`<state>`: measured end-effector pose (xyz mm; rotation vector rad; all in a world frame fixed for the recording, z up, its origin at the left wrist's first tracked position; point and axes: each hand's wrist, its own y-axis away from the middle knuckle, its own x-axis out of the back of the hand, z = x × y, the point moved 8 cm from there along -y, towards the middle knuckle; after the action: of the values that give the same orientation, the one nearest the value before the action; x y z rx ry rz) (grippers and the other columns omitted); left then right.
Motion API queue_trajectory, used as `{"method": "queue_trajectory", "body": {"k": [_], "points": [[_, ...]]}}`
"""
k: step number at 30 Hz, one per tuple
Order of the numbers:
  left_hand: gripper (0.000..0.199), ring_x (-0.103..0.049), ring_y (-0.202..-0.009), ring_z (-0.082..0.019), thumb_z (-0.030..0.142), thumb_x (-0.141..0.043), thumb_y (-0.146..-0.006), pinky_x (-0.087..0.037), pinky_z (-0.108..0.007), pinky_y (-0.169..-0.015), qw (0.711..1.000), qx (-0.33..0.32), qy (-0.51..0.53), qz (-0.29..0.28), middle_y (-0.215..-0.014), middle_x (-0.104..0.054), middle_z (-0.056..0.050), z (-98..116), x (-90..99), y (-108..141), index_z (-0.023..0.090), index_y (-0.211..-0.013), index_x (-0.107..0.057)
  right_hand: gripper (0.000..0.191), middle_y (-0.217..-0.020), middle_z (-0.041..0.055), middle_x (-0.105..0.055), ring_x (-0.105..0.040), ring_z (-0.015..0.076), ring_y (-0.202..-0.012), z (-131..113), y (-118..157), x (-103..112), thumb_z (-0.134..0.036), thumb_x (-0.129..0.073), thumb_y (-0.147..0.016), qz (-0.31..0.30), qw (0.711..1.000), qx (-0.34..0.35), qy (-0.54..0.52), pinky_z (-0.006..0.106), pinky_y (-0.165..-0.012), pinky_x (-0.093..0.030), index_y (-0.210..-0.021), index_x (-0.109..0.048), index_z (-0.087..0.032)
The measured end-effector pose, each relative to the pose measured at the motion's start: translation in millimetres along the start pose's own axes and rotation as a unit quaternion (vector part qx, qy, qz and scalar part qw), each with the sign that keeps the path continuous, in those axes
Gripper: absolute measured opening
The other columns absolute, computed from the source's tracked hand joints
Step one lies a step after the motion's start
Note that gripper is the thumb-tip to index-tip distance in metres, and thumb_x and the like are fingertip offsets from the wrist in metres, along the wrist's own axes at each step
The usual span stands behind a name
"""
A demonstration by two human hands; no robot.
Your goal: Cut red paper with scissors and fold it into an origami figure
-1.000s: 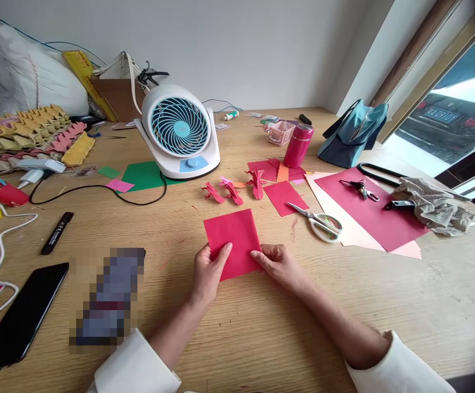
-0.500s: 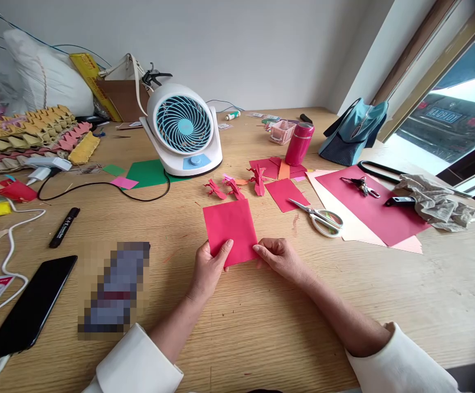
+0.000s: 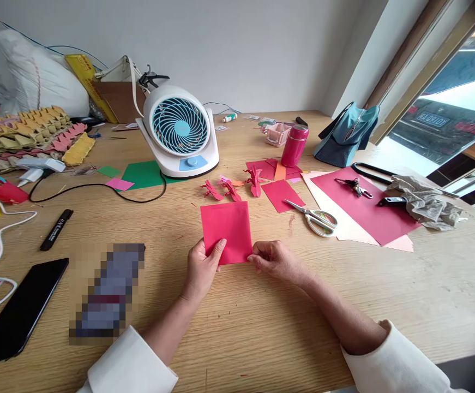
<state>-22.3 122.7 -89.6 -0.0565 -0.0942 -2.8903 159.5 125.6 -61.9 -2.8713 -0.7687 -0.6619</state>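
A square of red paper (image 3: 228,229) is held up in front of me over the table. My left hand (image 3: 203,265) grips its lower left part, thumb on the front face and fingers behind. At the lower right corner my right hand (image 3: 276,261) pinches the paper's edge between thumb and curled forefinger. Just beyond the square lie several folded red paper figures (image 3: 232,191). Another red sheet (image 3: 283,195) rests flat to their right, beside scissors (image 3: 319,219) with white handles.
A white fan (image 3: 183,131) stands at the back, its black cord running left. Behind the scissors are a pink bottle (image 3: 295,146) and a large dark red sheet (image 3: 368,204) bearing keys. On the left lie a black marker (image 3: 57,229) and a black phone (image 3: 20,311).
The red square has turned slightly, so its edges stand straighter. Both hands keep hold of it. The whole scene has shifted a little to the left in view.
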Motion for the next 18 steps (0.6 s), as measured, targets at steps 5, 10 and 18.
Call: {"method": "queue_trajectory", "body": {"k": [5, 10, 18], "points": [[0.040, -0.052, -0.052, -0.009, 0.048, -0.075, -0.070, -0.040, -0.017, -0.038, 0.999, 0.010, 0.039, -0.019, -0.072, -0.064, 0.000, 3, -3.9, 1, 0.015, -0.089, -0.064, 0.026, -0.054, -0.0031, -0.059, -0.045, 0.0084, -0.048, -2, -1, -1, -0.033, -0.056, -0.088, -0.013, 1.000, 0.001, -0.010, 0.020, -0.048, -0.033, -0.068, -0.057, -0.017], [0.039, -0.058, -0.059, -0.011, 0.046, -0.077, -0.068, -0.044, -0.018, -0.043, 0.993, 0.028, 0.112, -0.004, -0.079, -0.067, 0.001, 7, 0.4, -4, 0.018, -0.090, -0.064, 0.022, -0.072, 0.0031, -0.066, -0.058, 0.0143, -0.064, 4, 3, 66, -0.033, -0.050, -0.092, 0.165, 0.975, 0.032, 0.148, 0.024, -0.060, -0.041, -0.083, -0.063, -0.017], [0.038, -0.065, -0.068, -0.014, 0.037, -0.081, -0.065, -0.049, -0.020, -0.049, 0.966, 0.079, 0.245, -0.008, -0.088, -0.071, 0.000, 8, 4.7, -12, 0.019, -0.094, -0.066, 0.026, -0.098, 0.0159, -0.063, -0.060, 0.0273, -0.090, 80, 34, 166, -0.028, -0.052, -0.088, 0.285, 0.809, -0.208, 0.471, 0.035, -0.076, -0.042, -0.102, -0.068, -0.014]]}}
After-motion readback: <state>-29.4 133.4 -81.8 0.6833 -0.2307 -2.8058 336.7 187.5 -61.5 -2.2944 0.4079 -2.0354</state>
